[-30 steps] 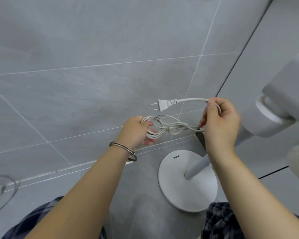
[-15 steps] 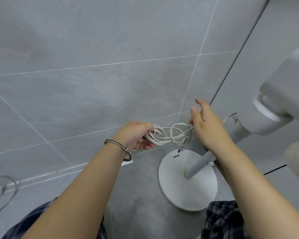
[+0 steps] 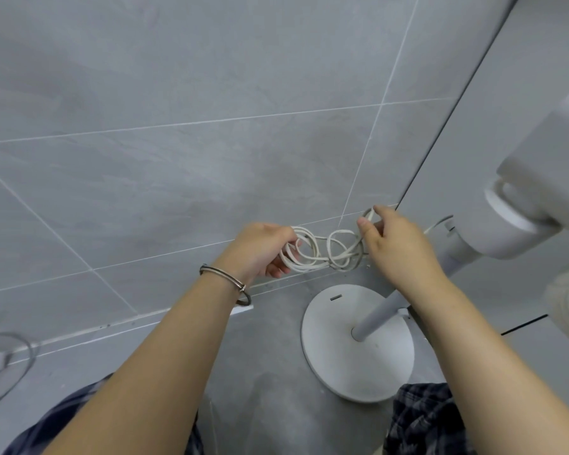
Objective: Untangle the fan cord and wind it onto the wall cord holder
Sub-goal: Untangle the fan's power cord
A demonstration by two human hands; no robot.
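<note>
Looping white cord [image 3: 322,251], tangled between hands.

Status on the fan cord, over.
Left hand grips the cord bundle. Right hand pinches a loop. Cord tangled, holder not in view. Fan pole beside right forearm.

white cord [image 3: 322,251], tangled loops, held aloft

- Soft, even, fairly bright light; no glare.
- A faint shadow darkens the grey tiled floor [image 3: 270,382] beside the round white fan base [image 3: 335,326].
- Wide-angle distortion bends the grout lines; the white fan head [image 3: 539,178] looks soft at the right edge.
</note>
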